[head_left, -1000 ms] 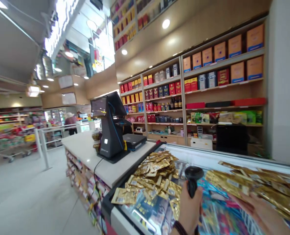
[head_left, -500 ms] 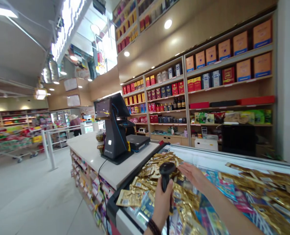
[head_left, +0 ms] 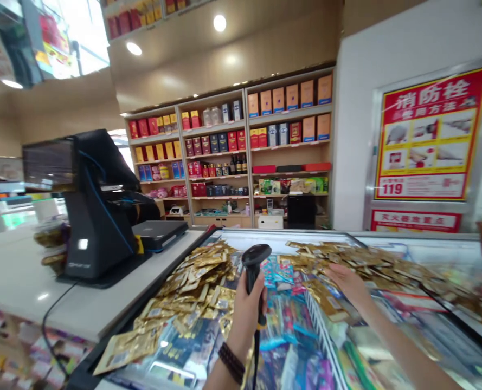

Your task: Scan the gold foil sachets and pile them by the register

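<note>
Left hand [head_left: 246, 303] grasps scanner [head_left: 257, 253]; right hand [head_left: 348, 287], grip indeterminate, apparently selects right-side gold packets [head_left: 371, 261]; clean pinch seems needed

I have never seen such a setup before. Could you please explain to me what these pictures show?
There is no robot here: each grip is simply a person's bare hand. The view comes from a camera worn on that person's head, looking forward and down. The left grip is closed around a black handheld scanner. The right grip is at some gold packets; whether it holds one is not clear. Another heap of them lies to the left, on what looks like a glass-topped case. Colourful packs show between the two groups. Further left, a dark machine, probably a checkout terminal, stands on a pale counter. At the back are shelves with boxes.
</note>
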Demonstrator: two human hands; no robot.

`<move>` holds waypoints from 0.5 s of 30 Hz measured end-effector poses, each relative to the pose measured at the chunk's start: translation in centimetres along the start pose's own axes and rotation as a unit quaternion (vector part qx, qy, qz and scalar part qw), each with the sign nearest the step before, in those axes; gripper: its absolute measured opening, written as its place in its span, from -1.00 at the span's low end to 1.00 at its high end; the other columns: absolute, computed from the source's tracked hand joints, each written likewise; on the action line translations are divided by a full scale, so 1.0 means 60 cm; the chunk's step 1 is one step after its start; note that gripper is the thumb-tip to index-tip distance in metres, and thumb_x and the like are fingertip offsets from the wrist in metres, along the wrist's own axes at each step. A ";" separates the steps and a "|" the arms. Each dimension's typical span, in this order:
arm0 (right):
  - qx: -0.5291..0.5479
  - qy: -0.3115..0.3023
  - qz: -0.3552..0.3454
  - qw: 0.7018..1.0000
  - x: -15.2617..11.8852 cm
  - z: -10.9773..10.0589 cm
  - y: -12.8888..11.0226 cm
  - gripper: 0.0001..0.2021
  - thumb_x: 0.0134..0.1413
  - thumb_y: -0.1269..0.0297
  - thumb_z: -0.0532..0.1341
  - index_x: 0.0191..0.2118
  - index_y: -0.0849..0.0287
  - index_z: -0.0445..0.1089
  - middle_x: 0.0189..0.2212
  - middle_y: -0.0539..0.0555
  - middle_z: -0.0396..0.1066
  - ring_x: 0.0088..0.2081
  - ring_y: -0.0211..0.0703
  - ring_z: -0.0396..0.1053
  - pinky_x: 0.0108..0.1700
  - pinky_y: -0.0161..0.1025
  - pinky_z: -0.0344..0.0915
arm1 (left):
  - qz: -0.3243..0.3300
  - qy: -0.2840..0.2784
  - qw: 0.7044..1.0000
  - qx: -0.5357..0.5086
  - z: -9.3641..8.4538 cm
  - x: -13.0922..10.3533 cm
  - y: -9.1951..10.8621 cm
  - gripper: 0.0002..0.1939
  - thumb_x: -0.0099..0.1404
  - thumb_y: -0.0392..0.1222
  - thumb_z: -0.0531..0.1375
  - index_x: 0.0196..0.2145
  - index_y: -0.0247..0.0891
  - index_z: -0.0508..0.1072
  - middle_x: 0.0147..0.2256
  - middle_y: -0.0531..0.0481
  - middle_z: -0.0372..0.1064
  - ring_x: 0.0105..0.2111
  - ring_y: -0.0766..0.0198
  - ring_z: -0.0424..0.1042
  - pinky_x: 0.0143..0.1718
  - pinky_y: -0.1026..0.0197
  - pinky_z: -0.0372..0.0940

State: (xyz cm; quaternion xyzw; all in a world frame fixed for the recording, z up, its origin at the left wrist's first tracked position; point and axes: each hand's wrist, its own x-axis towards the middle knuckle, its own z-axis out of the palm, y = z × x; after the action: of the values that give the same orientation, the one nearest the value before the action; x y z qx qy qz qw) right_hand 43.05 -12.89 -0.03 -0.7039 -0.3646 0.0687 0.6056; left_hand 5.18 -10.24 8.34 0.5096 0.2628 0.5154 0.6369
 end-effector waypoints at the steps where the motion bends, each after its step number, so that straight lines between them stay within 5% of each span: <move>1: -0.054 -0.002 -0.010 0.999 -0.004 -0.023 0.007 -0.49 -0.23 -0.36 0.55 -0.31 -0.05 0.68 -0.05 0.35 0.88 0.18 0.66 0.79 0.41 0.47 0.61 | 0.000 -0.013 1.000 -0.007 0.019 0.001 -0.007 -0.08 0.03 0.74 0.64 -0.20 -0.10 0.44 -0.52 0.27 0.35 -0.67 0.42 0.24 -0.57 0.30 0.26; 4: -0.203 -0.037 -0.053 0.977 -0.034 -0.055 0.026 -0.47 -0.15 -0.31 0.57 -0.18 -0.01 0.74 0.04 0.35 0.86 0.27 0.69 0.74 0.44 0.46 0.56 | -0.001 -0.032 0.999 -0.019 0.073 0.008 -0.035 -0.13 0.12 0.70 0.62 -0.17 -0.09 0.43 -0.52 0.30 0.31 -0.68 0.43 0.22 -0.59 0.31 0.21; 10: -0.340 -0.084 -0.083 0.933 -0.092 -0.030 0.037 -0.45 -0.01 -0.11 0.61 0.10 -0.01 0.80 0.45 0.35 0.69 0.49 0.59 0.58 0.47 0.37 0.51 | -0.037 -0.072 0.997 -0.009 0.143 0.024 -0.109 -0.12 0.10 0.71 0.61 -0.18 -0.04 0.37 -0.56 0.33 0.27 -0.68 0.41 0.22 -0.59 0.29 0.24; 15: -0.361 -0.098 -0.093 0.923 -0.082 -0.041 0.029 -0.66 0.17 0.04 0.53 0.03 -0.02 0.80 0.33 0.28 0.76 0.42 0.43 0.63 0.49 0.29 0.47 | -0.041 -0.065 0.997 0.014 0.160 0.032 -0.160 -0.10 0.08 0.76 0.58 -0.16 -0.05 0.40 -0.61 0.35 0.23 -0.70 0.38 0.24 -0.57 0.28 0.27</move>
State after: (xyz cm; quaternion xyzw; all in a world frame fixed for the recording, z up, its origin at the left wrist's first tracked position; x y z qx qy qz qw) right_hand 41.56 -17.82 -2.67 -0.8275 -0.4861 -0.0559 0.2753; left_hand 17.81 -11.61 3.15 0.5397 0.2488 0.4509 0.6660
